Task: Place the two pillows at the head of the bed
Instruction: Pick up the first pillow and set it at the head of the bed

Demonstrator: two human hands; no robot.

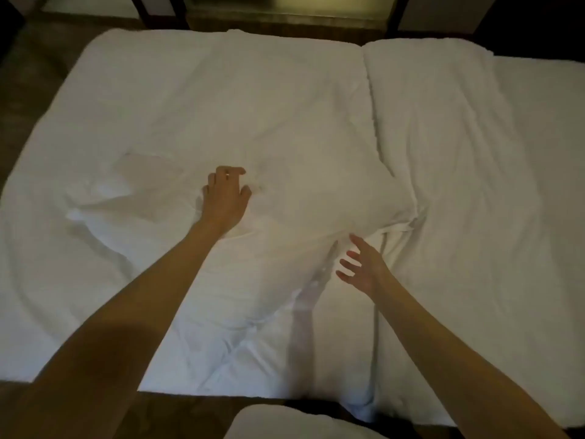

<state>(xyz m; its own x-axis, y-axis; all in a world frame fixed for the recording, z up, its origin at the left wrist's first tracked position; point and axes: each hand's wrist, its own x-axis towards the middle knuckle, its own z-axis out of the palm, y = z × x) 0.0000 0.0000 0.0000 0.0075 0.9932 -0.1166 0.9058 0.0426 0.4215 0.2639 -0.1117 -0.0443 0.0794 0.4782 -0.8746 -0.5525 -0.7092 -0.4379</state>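
Nearest the camera, at the bottom edge of the head view, a rounded white object (285,419) is seen beside the bed; whether it is a pillow cannot be told, as only its top shows.

Both bare forearms are extended over the bed (522,217), which is covered in white, rumpled bedding.

The right hand (364,267) is held open just above the bedding, fingers (346,263) spread and apart, nothing gripped; it is placed near the lower right corner of a pillow (300,160).

Beyond it, the left hand (226,193) is pressed palm-down on the white cloth at the pillow's left flank. Its fingers are curled into the fabric; whether cloth is actually pinched cannot be told.

The pillow is recorded as a large white mound at mid-bed. Its outline merges with the bedding, so the long axis is only estimated: it appears to run from the near right corner toward the far left, slanted to the bed's edges.

To the right, a folded white duvet (427,128) is laid, its long axis running near to far, touching the pillow's right edge.

Farthest off, dark furniture (285,20) is seen past the bed's far edge.
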